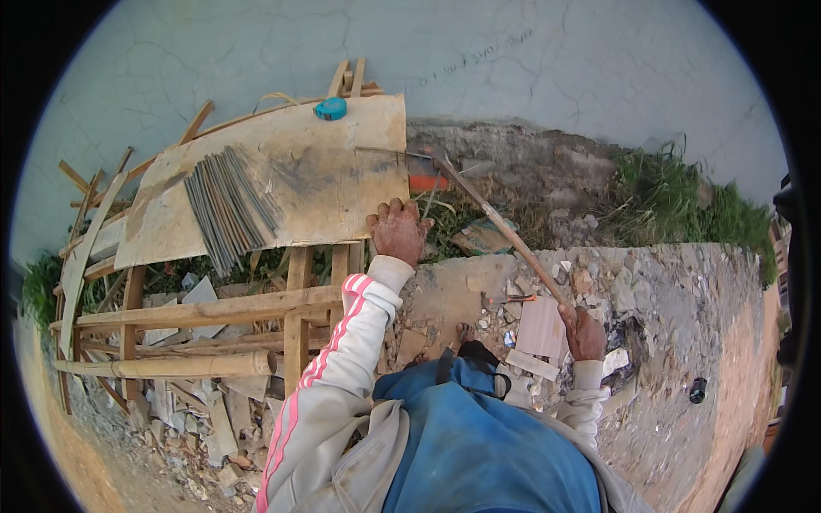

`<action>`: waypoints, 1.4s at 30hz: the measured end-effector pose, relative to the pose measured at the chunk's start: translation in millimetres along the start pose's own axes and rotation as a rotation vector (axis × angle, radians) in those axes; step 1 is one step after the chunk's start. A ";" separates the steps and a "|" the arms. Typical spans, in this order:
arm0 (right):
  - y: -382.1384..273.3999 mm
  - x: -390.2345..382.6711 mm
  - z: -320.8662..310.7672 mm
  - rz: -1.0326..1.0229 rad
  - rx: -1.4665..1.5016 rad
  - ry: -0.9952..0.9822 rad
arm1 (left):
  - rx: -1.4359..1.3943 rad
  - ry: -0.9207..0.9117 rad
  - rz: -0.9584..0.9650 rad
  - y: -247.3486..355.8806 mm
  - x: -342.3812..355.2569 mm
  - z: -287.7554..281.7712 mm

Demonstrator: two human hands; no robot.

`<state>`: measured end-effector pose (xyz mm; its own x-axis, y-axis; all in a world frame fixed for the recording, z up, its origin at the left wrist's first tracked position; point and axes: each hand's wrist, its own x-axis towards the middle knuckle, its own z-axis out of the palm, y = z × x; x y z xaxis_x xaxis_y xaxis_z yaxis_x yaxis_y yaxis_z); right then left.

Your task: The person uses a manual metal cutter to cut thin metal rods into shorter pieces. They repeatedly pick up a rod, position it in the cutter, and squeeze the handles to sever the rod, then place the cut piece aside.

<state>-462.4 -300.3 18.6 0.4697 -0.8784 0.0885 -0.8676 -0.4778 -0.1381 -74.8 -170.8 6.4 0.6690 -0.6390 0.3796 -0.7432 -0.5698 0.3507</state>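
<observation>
My left hand (400,231) rests at the right front corner of a worn plywood board (316,205), fingers apart, holding nothing that I can see. My right hand (587,335) is closed round the lower end of a long, rusty brown bar (505,227). The bar slants up and left, its far end meeting a thin metal rod (385,151) near the board's right edge. How the two join is too blurred to tell. A fan of cut metal rods (227,205) lies on the board's left half, and a blue tape measure (330,109) sits at its back edge.
Timber rails (205,309) and posts hold up the board. A cracked grey wall (256,51) stands behind, with grass (658,197) at its foot. Rubble, a hammer (509,299) with an orange handle and a pale wood piece (540,327) lie on the ground.
</observation>
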 end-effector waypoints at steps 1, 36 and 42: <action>-7.9 -13.6 1.7 0.016 0.024 0.007 | 0.006 0.020 0.002 -5.6 1.4 -1.9; -2.3 -13.0 -18.9 0.005 0.249 -0.106 | -0.070 -0.121 -0.035 -12.0 10.6 -10.9; -8.7 16.0 4.2 -0.062 0.768 0.011 | 0.035 -0.054 0.008 2.3 21.5 1.7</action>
<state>-446.6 -310.3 17.1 0.5087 -0.8514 0.1277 -0.4807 -0.4039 -0.7783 -62.2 -186.7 13.9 0.6621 -0.6701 0.3355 -0.7492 -0.5814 0.3173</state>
